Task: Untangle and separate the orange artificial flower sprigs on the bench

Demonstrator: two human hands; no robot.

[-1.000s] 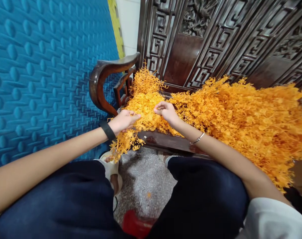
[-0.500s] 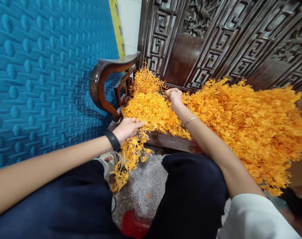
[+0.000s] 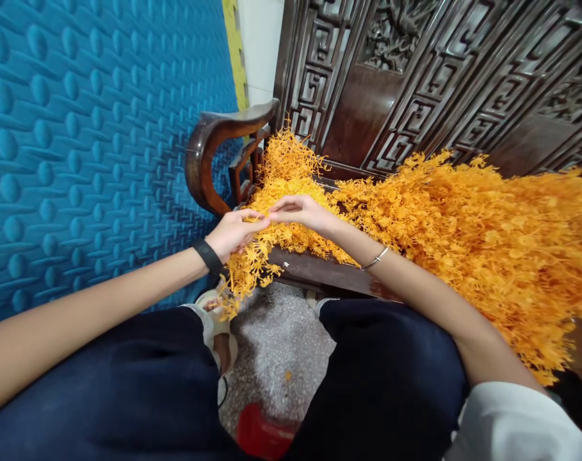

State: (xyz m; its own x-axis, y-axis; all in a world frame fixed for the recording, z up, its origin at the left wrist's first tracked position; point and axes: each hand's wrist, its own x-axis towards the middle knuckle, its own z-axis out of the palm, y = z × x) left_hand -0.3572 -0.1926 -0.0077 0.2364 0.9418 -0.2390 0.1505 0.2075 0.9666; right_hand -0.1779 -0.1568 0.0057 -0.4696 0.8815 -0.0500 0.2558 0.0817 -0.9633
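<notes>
head: orange sprigs [image 3: 483, 237] on bench [image 3: 326, 272]

Has foam mat [image 3: 103, 147] at left, bench armrest [image 3: 195, 160] left of centre, bench backrest [image 3: 353, 115] across upper right, artificial sprigs [image 3: 463, 218] before it along the seat [image 3: 319, 272], centre to right, and floor [image 3: 285, 333] at lower centre.

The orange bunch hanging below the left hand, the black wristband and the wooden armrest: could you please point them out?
Orange bunch [image 3: 250, 266]: head view, middle of hanging strands.
Black wristband [image 3: 207, 257]: head view, band's outer face.
Wooden armrest [image 3: 193, 168]: head view, its curved front.
</notes>
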